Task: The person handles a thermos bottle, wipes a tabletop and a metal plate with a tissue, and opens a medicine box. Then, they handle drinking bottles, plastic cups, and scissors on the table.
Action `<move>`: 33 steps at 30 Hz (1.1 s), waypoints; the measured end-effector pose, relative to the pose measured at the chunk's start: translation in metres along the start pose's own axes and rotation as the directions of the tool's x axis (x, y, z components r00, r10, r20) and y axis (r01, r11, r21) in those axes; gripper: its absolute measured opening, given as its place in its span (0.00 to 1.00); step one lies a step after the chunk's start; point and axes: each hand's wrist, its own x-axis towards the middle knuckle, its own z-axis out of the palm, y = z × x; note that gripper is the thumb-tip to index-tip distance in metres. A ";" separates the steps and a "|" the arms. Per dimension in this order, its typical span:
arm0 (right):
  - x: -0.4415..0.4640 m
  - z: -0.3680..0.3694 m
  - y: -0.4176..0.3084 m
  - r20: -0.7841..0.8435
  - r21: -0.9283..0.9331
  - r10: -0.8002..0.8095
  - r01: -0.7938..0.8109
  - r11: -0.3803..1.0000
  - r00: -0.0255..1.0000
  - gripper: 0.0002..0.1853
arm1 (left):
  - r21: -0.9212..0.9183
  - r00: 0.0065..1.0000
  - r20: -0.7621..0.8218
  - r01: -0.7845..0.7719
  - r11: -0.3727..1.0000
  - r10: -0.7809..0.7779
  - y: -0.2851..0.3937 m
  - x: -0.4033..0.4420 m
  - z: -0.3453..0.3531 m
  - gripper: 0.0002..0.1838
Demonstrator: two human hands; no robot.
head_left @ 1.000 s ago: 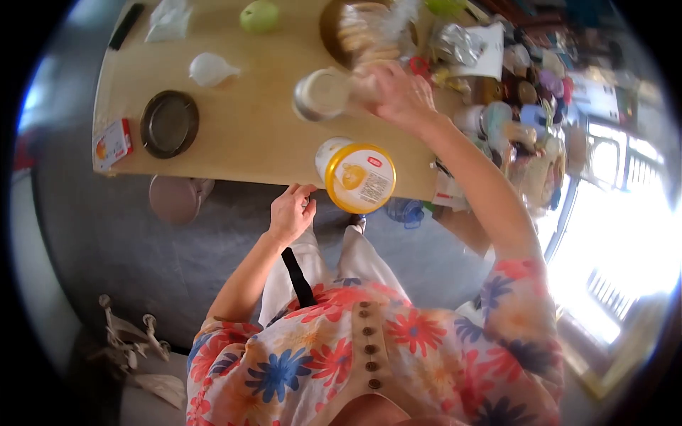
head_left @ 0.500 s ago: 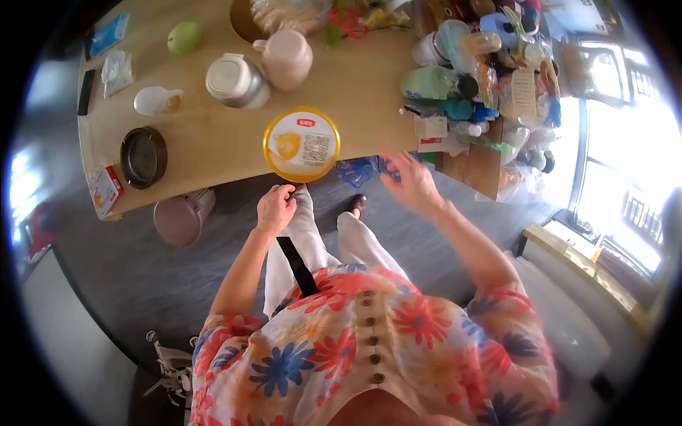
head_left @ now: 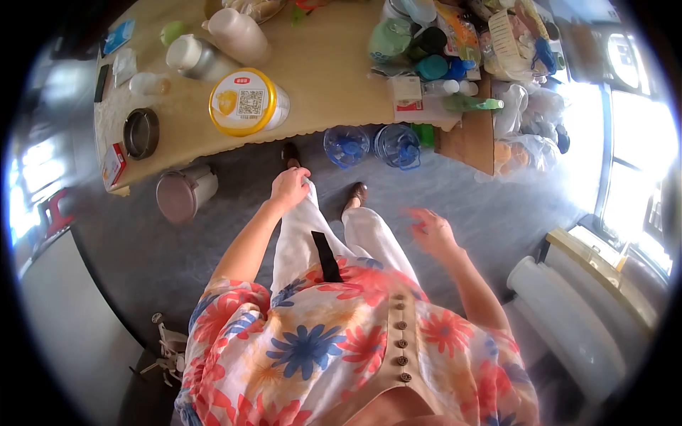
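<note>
My left hand (head_left: 290, 188) hangs in front of my left trouser leg, fingers curled in. Its palm faces away, so anything inside is hidden. Out to the side over the floor, my right hand (head_left: 433, 233) is slightly blurred, with its fingers apart and nothing in them. Nearest on the table stands a white tub with a yellow-rimmed lid (head_left: 249, 101), apart from both hands. Behind it are a grey jar with a white lid (head_left: 202, 58) and a pale pink jug (head_left: 238, 37).
On the table's left are a dark ashtray (head_left: 141, 133), a small red-and-white box (head_left: 114, 165) and a green apple (head_left: 172, 32). Bottles and bags crowd its right end. Below stand a pinkish bin (head_left: 181, 195), large blue water bottles (head_left: 347, 147) and a cardboard box (head_left: 472, 138).
The table and its things have shifted up and left in view, showing more floor and the water bottles. My right hand has dropped from near the table edge to my side.
</note>
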 end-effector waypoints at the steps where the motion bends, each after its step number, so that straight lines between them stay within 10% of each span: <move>1: -0.004 -0.007 0.002 -0.015 -0.025 0.029 -0.030 0.999 0.999 0.16 | 0.016 0.999 0.024 0.029 0.999 -0.030 0.002 0.000 -0.003 0.13; 9: 0.023 -0.001 -0.020 0.019 -0.045 -0.019 0.020 0.999 1.000 0.15 | -0.014 0.941 -0.234 0.247 0.969 -0.243 -0.088 0.003 -0.089 0.10; 19: 0.145 0.068 -0.138 0.116 0.204 0.081 -0.103 0.974 0.990 0.14 | -0.037 0.529 -0.840 0.172 0.984 -0.124 -0.242 0.054 -0.339 0.08; 27: 0.186 0.089 -0.184 0.292 0.164 0.352 -0.409 0.898 0.889 0.15 | -0.260 0.460 -0.743 0.471 0.843 -0.486 -0.455 0.060 -0.429 0.11; 33: 0.180 0.087 -0.157 0.349 0.090 0.517 -0.577 0.811 0.781 0.14 | -0.069 0.244 -0.636 0.927 0.369 -0.732 -0.509 -0.070 -0.403 0.13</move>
